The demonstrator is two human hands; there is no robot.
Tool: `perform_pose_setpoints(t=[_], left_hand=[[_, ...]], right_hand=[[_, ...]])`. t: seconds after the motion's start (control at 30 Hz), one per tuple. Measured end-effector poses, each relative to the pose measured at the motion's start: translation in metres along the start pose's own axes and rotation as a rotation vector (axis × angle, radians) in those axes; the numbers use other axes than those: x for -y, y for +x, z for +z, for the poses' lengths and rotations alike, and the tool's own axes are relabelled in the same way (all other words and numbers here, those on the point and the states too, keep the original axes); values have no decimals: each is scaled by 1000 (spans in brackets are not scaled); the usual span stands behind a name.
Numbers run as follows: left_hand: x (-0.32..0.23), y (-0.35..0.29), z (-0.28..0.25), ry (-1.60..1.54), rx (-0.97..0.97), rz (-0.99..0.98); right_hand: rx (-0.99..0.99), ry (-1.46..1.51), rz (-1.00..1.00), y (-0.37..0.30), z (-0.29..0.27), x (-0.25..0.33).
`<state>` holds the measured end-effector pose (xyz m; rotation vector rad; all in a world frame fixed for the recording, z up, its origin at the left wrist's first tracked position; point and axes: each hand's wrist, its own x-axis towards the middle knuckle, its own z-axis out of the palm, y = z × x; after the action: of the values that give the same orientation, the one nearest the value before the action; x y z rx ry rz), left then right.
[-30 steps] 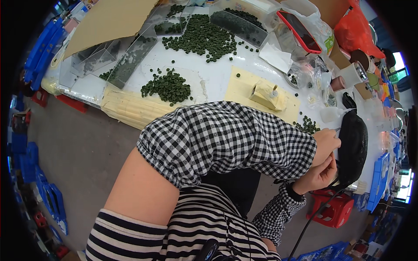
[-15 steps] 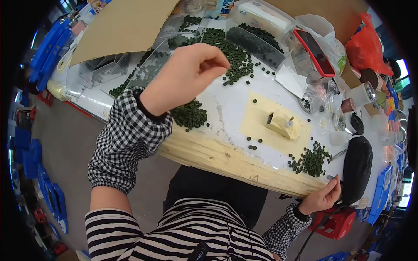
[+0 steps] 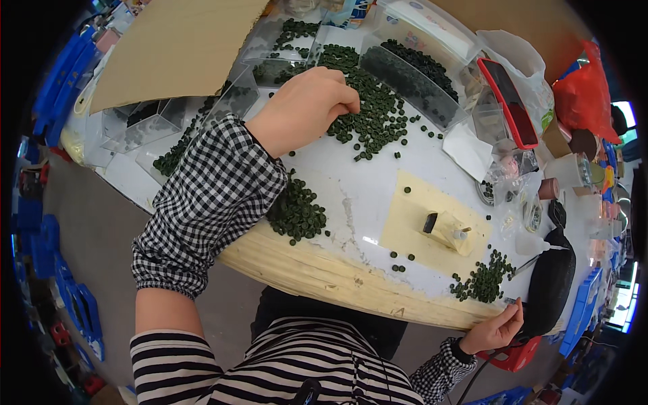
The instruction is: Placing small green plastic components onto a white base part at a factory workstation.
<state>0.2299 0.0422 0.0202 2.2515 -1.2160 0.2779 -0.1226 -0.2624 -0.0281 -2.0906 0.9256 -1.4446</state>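
Note:
My left hand [image 3: 304, 111] reaches over the left side of a spread pile of small dark green round pieces [image 3: 374, 121]. Its fingers are bent and drawn together, and the fingertips are mostly hidden behind the hand. My right hand [image 3: 495, 332] rests by the table's front edge at the right, thumb and forefinger pinched around something small that I cannot make out. Just beyond it lies a smaller heap of the green pieces [image 3: 487, 278]. Another heap [image 3: 297, 210] sits beside my left sleeve. A yellowish block with a short peg [image 3: 449, 233] stands on a cream sheet [image 3: 398, 226].
Clear bins [image 3: 412, 84] of pieces stand at the back, with a cardboard sheet [image 3: 175, 54] over those at the left. A red-edged phone [image 3: 509, 104], white paper [image 3: 467, 150] and plastic bags lie at the right. A black wrapped bundle [image 3: 550, 290] stands beside my right hand.
My left hand has come down to the spread pile, its fingers now pointing into it. The right hand stays pinched by the table edge. The whole view has shifted slightly.

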Motion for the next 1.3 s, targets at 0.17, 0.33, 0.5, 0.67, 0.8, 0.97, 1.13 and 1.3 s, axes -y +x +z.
perform_pose_setpoints(t=[0.17, 0.33, 0.5, 0.67, 0.8, 0.97, 1.13, 1.3], left_hand=[[-3, 0, 1, 20, 62, -17], [-3, 2, 1, 54, 80, 12], [-4, 6, 1, 133, 25, 89], [-10, 3, -7, -587, 21, -169], [-12, 0, -15, -1177, 86, -298], [-10, -4, -13, -1531, 164, -235], [-14, -5, -12, -1613, 201, -245], [-16, -5, -11, -1640, 231, -223]], right_hand=[[-1, -7, 21, 0, 2, 3], [8, -12, 15, 0, 2, 2], [-5, 0, -10, 1, 4, 5], [-1, -7, -42, 0, 3, 0], [16, -31, -49, 0, 0, -2], [11, -6, -51, 0, 1, -3], [10, 6, -63, -1, 0, -4], [6, 1, -63, -1, 0, -5]])
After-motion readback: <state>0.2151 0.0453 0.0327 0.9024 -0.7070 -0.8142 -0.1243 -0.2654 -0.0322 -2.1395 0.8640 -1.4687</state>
